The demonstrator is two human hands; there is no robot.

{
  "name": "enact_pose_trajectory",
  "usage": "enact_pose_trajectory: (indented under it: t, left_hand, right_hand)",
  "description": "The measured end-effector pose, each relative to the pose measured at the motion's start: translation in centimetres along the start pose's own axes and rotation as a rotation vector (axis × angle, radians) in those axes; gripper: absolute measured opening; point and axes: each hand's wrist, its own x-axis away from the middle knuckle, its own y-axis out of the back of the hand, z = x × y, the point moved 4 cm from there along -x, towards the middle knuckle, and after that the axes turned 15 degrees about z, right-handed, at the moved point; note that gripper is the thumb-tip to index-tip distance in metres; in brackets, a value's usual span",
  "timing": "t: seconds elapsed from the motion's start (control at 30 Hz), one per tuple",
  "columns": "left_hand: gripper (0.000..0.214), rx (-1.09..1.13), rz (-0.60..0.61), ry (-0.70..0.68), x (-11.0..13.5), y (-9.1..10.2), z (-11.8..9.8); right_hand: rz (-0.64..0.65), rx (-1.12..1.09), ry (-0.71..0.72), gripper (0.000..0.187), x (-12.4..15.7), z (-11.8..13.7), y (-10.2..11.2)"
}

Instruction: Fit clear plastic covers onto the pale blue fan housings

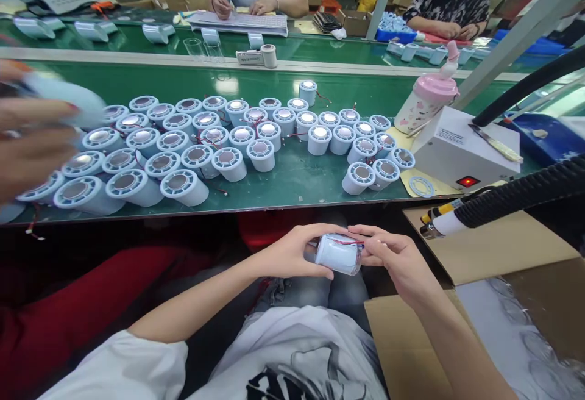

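Over my lap I hold a small white cylindrical part with a thin red wire across it. My left hand wraps around its left end. On the part's right end my right hand has its fingers closed, pinching near the wire. Both hands are below the front edge of the green table. On that table stand several white cylinders with round metal-looking tops, packed in rows.
A white box with a red switch and a pink-lidded bottle stand at the right. A black hose with a nozzle reaches over an open cardboard box. Another person's blurred hand is at left. Two people work across the table.
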Motion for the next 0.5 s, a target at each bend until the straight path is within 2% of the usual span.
enact_pose_trajectory:
  t: [0.03, 0.13, 0.2, 0.5]
  left_hand:
    - [0.066, 0.062, -0.018, 0.011, 0.1, -0.1, -0.1]
    - [0.068, 0.219, -0.050, 0.064, 0.4, -0.2, -0.2]
    - [0.070, 0.260, -0.046, 0.099, 0.6, -0.4, -0.2]
    - [0.075, 0.030, -0.037, 0.000, 1.2, -0.2, -1.6]
  right_hand:
    - [0.033, 0.081, 0.043, 0.016, 0.2, 0.2, -0.2]
    - [0.049, 0.450, 0.185, 0.034, 0.9, 0.8, -0.9]
    - [0.028, 0.585, 0.227, 0.036, 1.3, 0.7, -1.2]
    - [0.097, 0.295, 0.083, 0.032, 1.8, 0.0, -1.1]
